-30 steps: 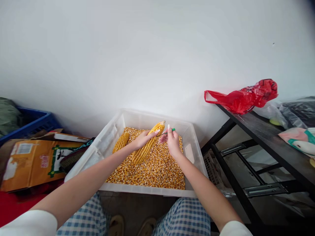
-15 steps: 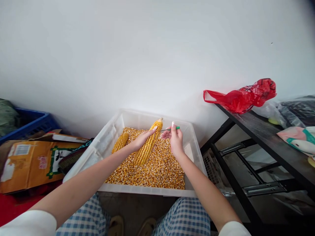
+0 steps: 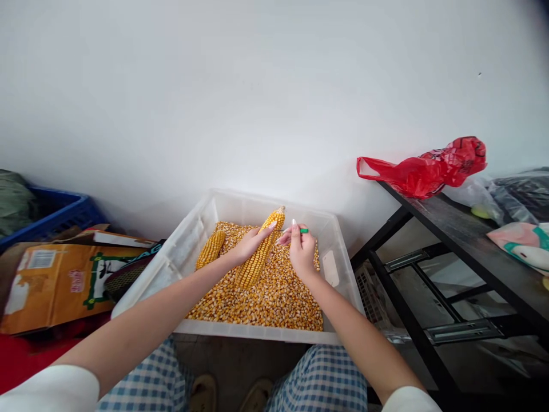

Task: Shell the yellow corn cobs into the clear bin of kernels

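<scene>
My left hand (image 3: 253, 245) is closed round a yellow corn cob (image 3: 256, 260), thumb along its upper side. The cob is tilted, its pale pointed end up and away from me, over the box of loose kernels (image 3: 266, 303). Just right of the cob, my right hand (image 3: 302, 249) is closed on a thin tool with a green handle (image 3: 304, 230), which looks like a small screwdriver. Its shaft is mostly hidden by the fingers. Another corn cob (image 3: 210, 250) lies on the kernels at the left, partly behind my left forearm.
The translucent plastic box (image 3: 257, 331) stands against a white wall. A torn orange carton (image 3: 64, 286) and a blue crate (image 3: 64, 214) are at the left. On the right, a black shelf frame (image 3: 467, 243) carries a red plastic bag (image 3: 424, 171).
My right hand has come down and slightly left, and less of the tool's shaft shows. My left hand and the held cob have barely moved.
</scene>
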{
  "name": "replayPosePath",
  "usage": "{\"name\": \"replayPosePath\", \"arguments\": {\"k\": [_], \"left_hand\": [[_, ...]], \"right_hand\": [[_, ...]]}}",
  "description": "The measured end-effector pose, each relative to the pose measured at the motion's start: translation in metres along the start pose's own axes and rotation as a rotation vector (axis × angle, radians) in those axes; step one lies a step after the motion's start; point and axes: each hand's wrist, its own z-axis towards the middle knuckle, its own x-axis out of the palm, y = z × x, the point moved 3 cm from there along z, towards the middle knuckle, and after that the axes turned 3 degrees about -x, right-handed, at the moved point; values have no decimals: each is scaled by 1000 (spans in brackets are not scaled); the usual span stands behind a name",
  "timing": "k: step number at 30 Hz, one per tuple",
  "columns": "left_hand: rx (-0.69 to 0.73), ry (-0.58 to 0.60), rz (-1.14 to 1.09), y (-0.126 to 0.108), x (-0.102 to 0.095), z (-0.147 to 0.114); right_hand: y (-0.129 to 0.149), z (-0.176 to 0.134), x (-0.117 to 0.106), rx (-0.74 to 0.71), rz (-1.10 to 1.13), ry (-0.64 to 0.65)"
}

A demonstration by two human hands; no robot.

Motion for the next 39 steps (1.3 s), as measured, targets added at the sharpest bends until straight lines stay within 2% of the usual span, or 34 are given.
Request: {"name": "replayPosePath", "arguments": {"k": [3,11,13,18,20,23,29,32,35,37,39], "left_hand": [[34,-26,33,1,-2,2],[67,20,165,-4,0,-4],[76,29,156,-7,1,-5],[83,12,172,-9,2,-5],[86,0,194,-8,2,-4],[113,0,222,-7,0,-3],[212,67,311,-11,-3,-1],[196,72,246,-12,-1,-1],[125,99,100,-13,4,-3],[92,118,6,-13,7,-5],[55,89,-72,-11,7,-5]], "right_hand": [[0,-1,1,0,-18,13],[-4,10,-6,183,108,-30],[-4,9,-5,168,99,-14],[-1,2,0,5,-15,86],[-1,1,0,-2,-47,91],[-2,4,-1,50,3,92],[-11,7,3,263,116,148],[-13,6,5,289,152,154],[-8,5,3,254,171,109],[-2,5,-1,187,119,79],[4,5,-5,82,29,27]]}}
